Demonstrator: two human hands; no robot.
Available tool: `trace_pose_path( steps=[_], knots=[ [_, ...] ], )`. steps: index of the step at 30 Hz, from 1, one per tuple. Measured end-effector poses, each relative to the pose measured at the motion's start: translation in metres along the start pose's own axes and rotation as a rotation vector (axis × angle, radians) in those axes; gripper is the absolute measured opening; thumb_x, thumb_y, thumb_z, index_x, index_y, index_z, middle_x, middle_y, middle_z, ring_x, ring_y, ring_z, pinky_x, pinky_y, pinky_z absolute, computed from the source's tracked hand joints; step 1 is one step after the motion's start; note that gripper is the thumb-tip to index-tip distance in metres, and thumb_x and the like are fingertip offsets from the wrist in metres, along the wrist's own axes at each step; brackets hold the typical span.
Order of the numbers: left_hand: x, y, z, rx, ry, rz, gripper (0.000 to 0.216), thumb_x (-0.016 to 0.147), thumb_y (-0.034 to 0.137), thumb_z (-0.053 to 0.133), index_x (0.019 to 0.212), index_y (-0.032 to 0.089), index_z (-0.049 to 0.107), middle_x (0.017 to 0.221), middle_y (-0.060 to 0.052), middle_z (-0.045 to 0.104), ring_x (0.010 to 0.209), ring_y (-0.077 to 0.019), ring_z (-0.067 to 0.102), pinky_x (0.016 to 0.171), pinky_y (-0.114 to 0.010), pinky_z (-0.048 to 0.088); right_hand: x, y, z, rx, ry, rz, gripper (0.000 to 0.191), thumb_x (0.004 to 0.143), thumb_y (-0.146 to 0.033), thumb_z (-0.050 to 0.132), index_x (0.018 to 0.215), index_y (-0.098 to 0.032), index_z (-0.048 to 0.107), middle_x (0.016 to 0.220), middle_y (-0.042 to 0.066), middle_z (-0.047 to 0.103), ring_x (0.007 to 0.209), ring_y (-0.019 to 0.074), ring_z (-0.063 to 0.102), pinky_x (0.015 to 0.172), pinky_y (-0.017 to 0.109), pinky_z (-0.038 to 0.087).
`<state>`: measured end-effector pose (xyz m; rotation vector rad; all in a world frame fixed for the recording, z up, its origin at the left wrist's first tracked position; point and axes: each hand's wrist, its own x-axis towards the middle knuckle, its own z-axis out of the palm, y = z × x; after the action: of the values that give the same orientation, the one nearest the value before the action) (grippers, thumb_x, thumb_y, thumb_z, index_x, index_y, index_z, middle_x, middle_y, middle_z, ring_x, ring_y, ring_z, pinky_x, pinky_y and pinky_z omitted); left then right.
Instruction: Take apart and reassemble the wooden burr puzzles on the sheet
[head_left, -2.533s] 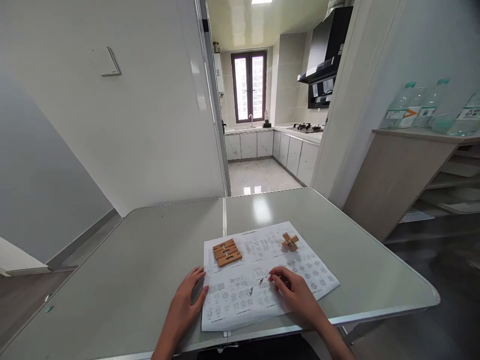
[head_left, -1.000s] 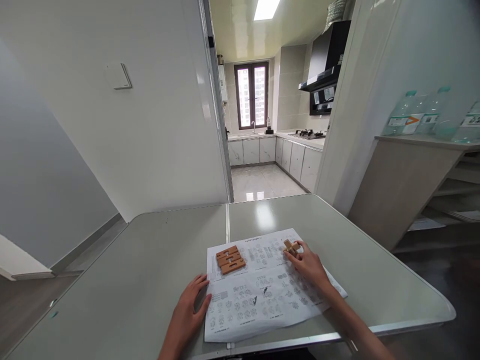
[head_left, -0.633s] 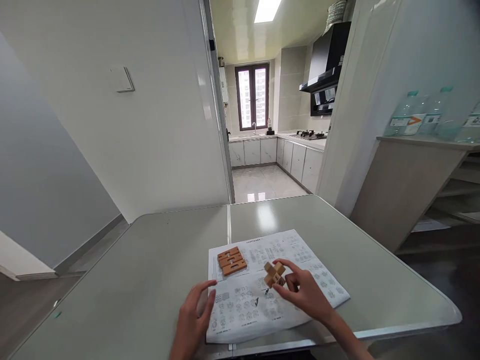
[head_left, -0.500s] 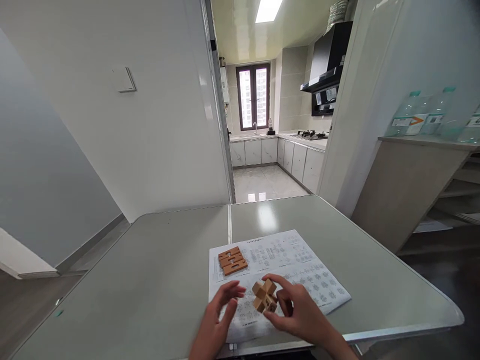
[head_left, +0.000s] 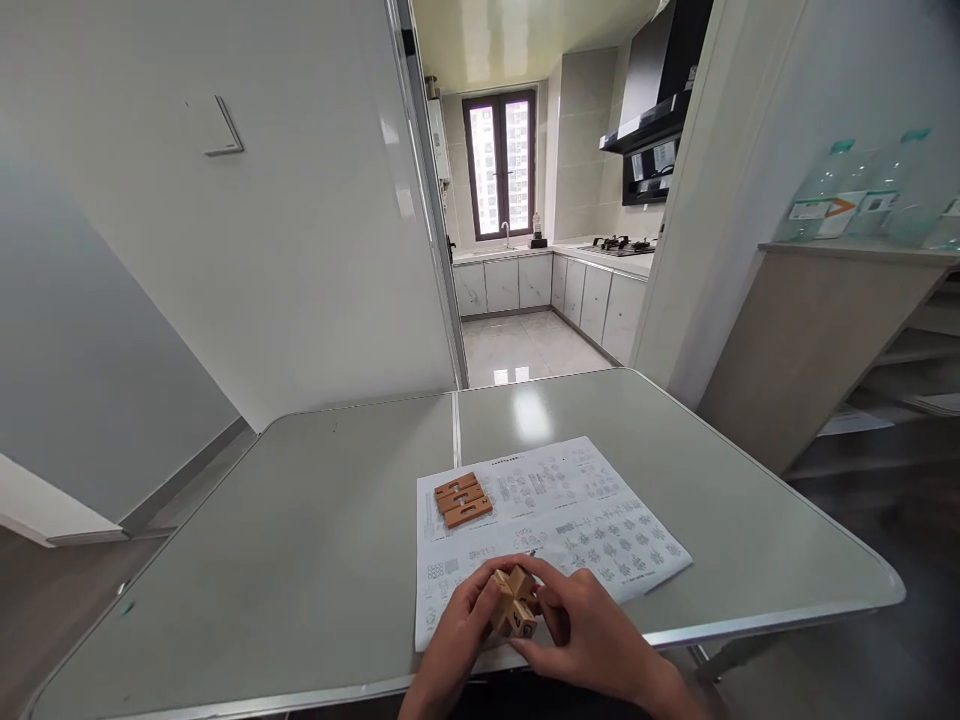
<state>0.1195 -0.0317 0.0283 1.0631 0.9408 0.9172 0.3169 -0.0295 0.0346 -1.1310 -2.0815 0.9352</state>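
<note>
Both the left hand [head_left: 459, 625] and the right hand [head_left: 581, 630] grasp one small wooden cross [head_left: 514, 605], which is made of blocks and bears dark marks on its near end. It is held between the two hands, close to the near edge of the desk [head_left: 300, 560]. The left hand closes on its left side; the right hand curls around its right side, with the thumb below. Whether the cross touches the printed sheet [head_left: 622, 530], I cannot tell.

This sheet lies on the desk and shows many small drawings in rows; the hands cover a part of its near edge. On its far left corner rests a flat wooden block [head_left: 463, 500] with slots, well apart from the hands. A small green scrap [head_left: 127, 608] is near the left edge of the desk. To the right, clear bottles [head_left: 834, 205] with green caps stand upon a wooden cabinet [head_left: 832, 330].
</note>
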Motion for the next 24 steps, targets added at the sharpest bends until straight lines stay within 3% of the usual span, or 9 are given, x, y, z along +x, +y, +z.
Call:
trace_pose_path(
  steps=[6, 15, 19, 24],
  knots=[
    [-0.001, -0.005, 0.000, -0.112, -0.057, -0.066, 0.066, 0.090, 0.066, 0.064, 0.136, 0.019, 0.066, 0.127, -0.015, 0.071, 0.116, -0.0312, 0.065, 0.101, -0.039, 0.049, 0.001, 0.002, 0.001, 0.033, -0.018, 0.014, 0.069, 0.080, -0.030, 0.077, 0.144, -0.026, 0.053, 0.059, -0.010, 0.062, 0.054, 0.0131, 0.058, 0.067, 0.025, 0.045],
    [0.003, -0.010, -0.006, -0.009, 0.200, 0.122, 0.059, 0.085, 0.053, 0.077, 0.136, 0.027, 0.063, 0.140, -0.013, 0.066, 0.134, -0.0325, 0.057, 0.113, -0.041, 0.042, 0.001, 0.000, 0.008, 0.229, 0.061, 0.094, 0.067, 0.094, -0.031, 0.062, 0.155, -0.033, 0.034, 0.093, -0.004, 0.071, 0.064, 0.0130, 0.064, 0.067, 0.026, 0.052],
    [0.002, -0.014, -0.007, -0.062, 0.235, 0.196, 0.065, 0.081, 0.050, 0.082, 0.138, 0.027, 0.060, 0.144, -0.015, 0.063, 0.127, -0.0331, 0.062, 0.110, -0.043, 0.046, -0.001, 0.001, 0.014, 0.267, 0.132, 0.099, 0.048, 0.099, -0.038, 0.058, 0.145, -0.031, 0.045, 0.099, 0.000, 0.071, 0.066, 0.0130, 0.065, 0.066, 0.026, 0.053],
    [0.001, -0.013, -0.002, -0.086, 0.201, 0.244, 0.065, 0.081, 0.049, 0.082, 0.137, 0.025, 0.060, 0.144, -0.015, 0.061, 0.124, -0.0335, 0.064, 0.106, -0.042, 0.050, -0.001, 0.000, 0.015, 0.256, 0.169, 0.075, 0.024, 0.102, -0.042, 0.056, 0.119, -0.026, 0.063, 0.101, 0.002, 0.073, 0.067, 0.0134, 0.067, 0.061, 0.024, 0.051]
  ],
)
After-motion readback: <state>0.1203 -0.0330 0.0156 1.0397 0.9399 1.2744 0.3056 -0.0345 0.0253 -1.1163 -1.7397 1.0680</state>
